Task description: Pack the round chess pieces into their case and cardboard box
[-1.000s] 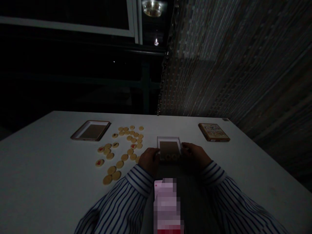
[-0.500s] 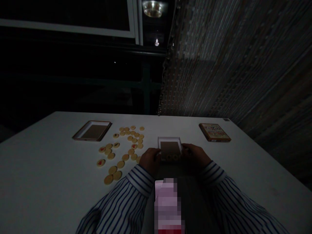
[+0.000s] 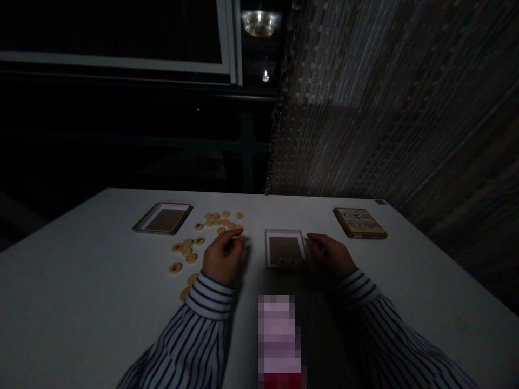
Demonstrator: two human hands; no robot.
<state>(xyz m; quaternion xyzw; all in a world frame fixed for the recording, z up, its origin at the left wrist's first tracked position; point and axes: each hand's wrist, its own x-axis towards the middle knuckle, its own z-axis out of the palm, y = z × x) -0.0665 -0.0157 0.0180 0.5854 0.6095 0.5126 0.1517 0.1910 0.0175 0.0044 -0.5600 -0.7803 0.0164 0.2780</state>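
Observation:
A small white-rimmed box [image 3: 286,249] lies open on the white table [image 3: 81,302], with three round pieces in a row along its near edge. My right hand [image 3: 330,254] rests against the box's right side, fingers curled. My left hand [image 3: 223,256] lies over the scattered round yellow game pieces [image 3: 190,248] to the left of the box, its fingertips bent down onto them. What those fingers hold, if anything, is hidden in the dim light.
A second shallow tray [image 3: 163,218] lies at the back left of the table. A printed box lid [image 3: 359,222] lies at the back right. A beaded curtain [image 3: 389,108] hangs behind the table. The room is dark.
My left hand has left the box's left side and moved left onto the loose pieces. The right hand has stayed beside the box. The view has shifted slightly.

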